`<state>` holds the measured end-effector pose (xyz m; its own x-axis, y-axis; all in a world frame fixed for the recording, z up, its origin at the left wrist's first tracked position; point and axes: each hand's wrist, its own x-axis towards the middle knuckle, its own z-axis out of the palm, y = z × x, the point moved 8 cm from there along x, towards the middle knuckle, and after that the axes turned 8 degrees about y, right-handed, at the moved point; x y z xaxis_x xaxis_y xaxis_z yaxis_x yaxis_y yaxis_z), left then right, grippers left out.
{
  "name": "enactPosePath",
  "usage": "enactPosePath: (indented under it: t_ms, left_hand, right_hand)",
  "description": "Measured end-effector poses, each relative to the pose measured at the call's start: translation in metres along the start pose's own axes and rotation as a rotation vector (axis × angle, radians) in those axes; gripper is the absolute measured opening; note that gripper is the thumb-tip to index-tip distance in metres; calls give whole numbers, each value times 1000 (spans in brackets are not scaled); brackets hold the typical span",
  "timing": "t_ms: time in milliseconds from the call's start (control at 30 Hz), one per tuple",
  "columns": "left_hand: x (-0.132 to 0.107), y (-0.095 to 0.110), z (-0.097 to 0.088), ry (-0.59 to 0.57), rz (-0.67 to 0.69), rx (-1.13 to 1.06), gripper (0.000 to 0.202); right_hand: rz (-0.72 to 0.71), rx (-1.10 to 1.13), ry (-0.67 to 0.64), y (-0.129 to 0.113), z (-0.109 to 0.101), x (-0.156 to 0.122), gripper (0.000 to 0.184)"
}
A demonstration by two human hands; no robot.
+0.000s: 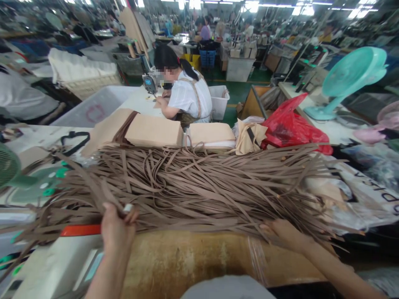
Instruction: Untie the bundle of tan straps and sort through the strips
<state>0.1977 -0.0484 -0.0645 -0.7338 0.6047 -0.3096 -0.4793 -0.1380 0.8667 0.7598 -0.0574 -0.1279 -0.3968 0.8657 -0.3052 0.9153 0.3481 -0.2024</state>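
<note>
A wide heap of long, flat brown straps point(199, 187) lies across the worktable in front of me. At the heap's near left side, my left hand point(116, 220) is closed round some of the straps, which rise from it toward the upper left. Something small and white point(127, 207) shows at its fingers; I cannot tell what it is. My right hand point(283, 233) is at the heap's near right edge, fingers curled in and pinching a strap near the brown board point(187, 257). Its fingertips are partly hidden among the straps.
Behind the heap stand stacks of beige panels point(154, 129) and a red plastic bag point(289, 124). A person in white point(191, 95) works at a sewing machine point(149, 84) beyond. A turquoise fan point(350, 79) stands right; a white machine with a red strip point(81, 230) is left.
</note>
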Motion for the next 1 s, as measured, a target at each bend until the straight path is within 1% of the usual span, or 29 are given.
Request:
enactPosePath:
  t_ms: [33, 67, 100, 133, 167, 200, 233, 267, 333, 367, 433, 467, 533, 600, 667, 700, 767, 833, 867, 933, 1000]
  left_hand:
    - [1, -34, -7, 29, -59, 35, 30]
    - [1, -66, -20, 100, -141, 112, 32]
    - [2, -92, -31, 135, -196, 158, 30]
    - [3, -111, -44, 175, -237, 196, 26]
    - [3, -125, -57, 214, -268, 229, 22]
    - [3, -133, -69, 234, -287, 248, 18]
    - [2, -138, -78, 245, -303, 261, 15]
    - [0, -139, -84, 243, -316, 267, 15]
    - [-3, -138, -87, 217, -331, 259, 14]
    - [-5, -136, -86, 206, -335, 249, 15]
    - [-7, -131, -82, 199, -333, 219, 18]
    - [-7, -129, -79, 200, -332, 202, 19]
    - [-5, -126, -75, 202, -334, 168, 19]
    - [-4, -125, -73, 210, -337, 147, 20]
    - [-2, -124, -75, 225, -334, 141, 20]
    - [0, -123, -76, 236, -326, 142, 20]
    - [6, -117, -80, 264, -296, 146, 19]
    - [17, -108, -83, 289, -249, 157, 19]
    - [24, -103, -83, 296, -220, 168, 18]
    - [37, -93, -84, 297, -161, 209, 15]
    - [42, -83, -86, 291, -89, 287, 9]
  right_hand:
    - [-19, -37, -9, 2, 9, 10, 26]
    - [-26, -82, 14, 2, 14, 20, 19]
    - [-19, -130, 70, -1, 15, 29, 17]
    - [-14, -164, 130, -9, 14, 39, 18]
    - [-21, -173, 181, -23, 14, 47, 18]
    - [-39, -158, 218, -42, 15, 56, 18]
    - [-76, -124, 230, -65, 18, 63, 19]
    - [-145, -79, 207, -93, 26, 71, 20]
    - [-253, -38, 121, -146, 49, 83, 25]
    - [-272, -45, 84, -167, 63, 87, 31]
    - [-283, -60, 45, -197, 91, 92, 44]
    - [-277, -73, 49, -206, 104, 92, 48]
    - [-247, -107, 70, -215, 130, 85, 47]
    - [-205, -147, 70, -212, 155, 72, 41]
    - [-214, -170, 54, -204, 176, 54, 42]
    - [-237, -177, 48, -199, 183, 45, 45]
    - [-279, -197, 44, -180, 189, 29, 51]
    - [-276, -222, 29, -148, 185, 18, 50]
    - [-260, -237, 23, -129, 179, 14, 47]
    - [-214, -269, 12, -90, 162, 6, 38]
    - [-159, -296, 14, -61, 140, -1, 29]
